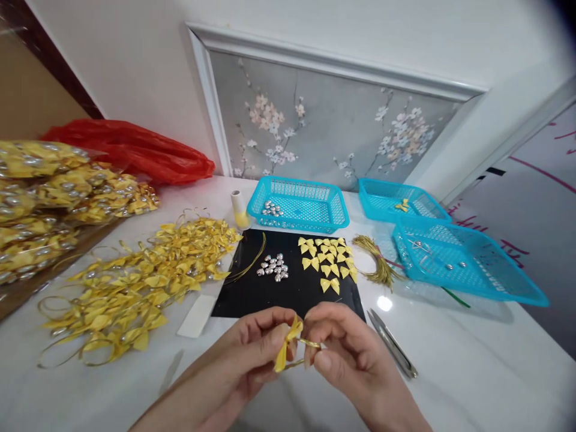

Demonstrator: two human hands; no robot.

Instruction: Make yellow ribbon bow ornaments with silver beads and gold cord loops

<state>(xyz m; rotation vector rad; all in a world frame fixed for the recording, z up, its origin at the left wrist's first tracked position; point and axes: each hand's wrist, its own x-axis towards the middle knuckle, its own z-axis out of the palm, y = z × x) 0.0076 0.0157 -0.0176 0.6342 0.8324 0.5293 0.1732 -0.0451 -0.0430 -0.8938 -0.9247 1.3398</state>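
Note:
My left hand (252, 354) pinches a small yellow ribbon bow (287, 345) near the table's front edge. My right hand (346, 351) is closed on a gold wire cord (309, 344) that meets the bow. Both hands are just in front of a black mat (270, 291). On the mat lie a cluster of silver beads (273, 267) and several loose yellow bows (327, 259). A bundle of gold cords (377, 264) lies at the mat's right edge.
A pile of finished yellow bows (139, 282) spreads to the left, with bagged ones (40, 198) and a red plastic bag (130, 153) behind. Three blue baskets (299, 204) (400, 201) (468, 264) stand at the back and right. Thread snips (392, 343) lie right of my hands. A thread spool (238, 209) stands by the mat.

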